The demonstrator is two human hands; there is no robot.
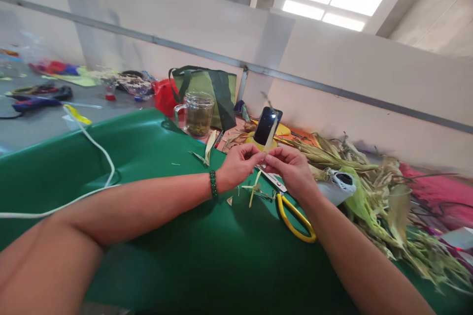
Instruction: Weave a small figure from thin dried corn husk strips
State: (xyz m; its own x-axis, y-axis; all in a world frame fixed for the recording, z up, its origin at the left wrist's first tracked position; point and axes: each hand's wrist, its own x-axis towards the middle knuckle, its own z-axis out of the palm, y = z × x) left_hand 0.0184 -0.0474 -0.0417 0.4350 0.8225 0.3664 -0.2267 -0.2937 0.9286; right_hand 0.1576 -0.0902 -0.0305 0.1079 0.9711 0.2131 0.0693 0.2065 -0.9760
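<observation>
My left hand (238,165) and my right hand (291,167) meet fingertip to fingertip above the green mat (177,266). Between their pinched fingers a pale strip of corn husk (271,133) stands up, its lower end hidden by the fingers. Under my right hand lies a pair of scissors (295,219) with yellow handles, the blades partly covered. Just below my fingers, thin husk strips (254,188) cross on the mat beside a small triangular scrap (229,201). Another folded husk piece (210,148) lies beyond my left hand.
A glass mug (198,115) of dark liquid stands near a green bag (225,88). Behind my hands a phone (264,128) leans in a yellow holder. Dried husks (397,211) pile up at right. A white cable (98,145) crosses the left side.
</observation>
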